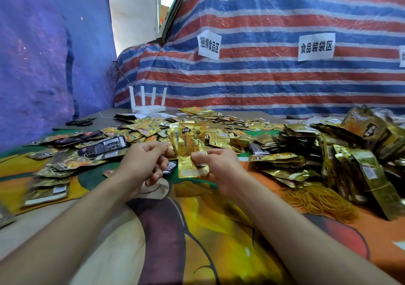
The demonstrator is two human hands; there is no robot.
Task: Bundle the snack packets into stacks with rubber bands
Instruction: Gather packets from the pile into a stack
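A thin stack of gold snack packets (190, 146) stands upright above the cloth at the centre. My right hand (213, 164) pinches its lower part. My left hand (145, 162) grips the stack's left edge with curled fingers. Loose gold and dark packets (153, 129) lie scattered across the table behind and to the left. Banded stacks of packets (359, 164) are heaped at the right. A pile of yellow rubber bands (317, 199) lies on the cloth at the right, near my right forearm.
A colourful printed cloth (208, 230) covers the table. A white router (146, 103) and black scissors (81, 122) sit at the far left. A striped tarp (263, 76) with paper labels rises behind the table.
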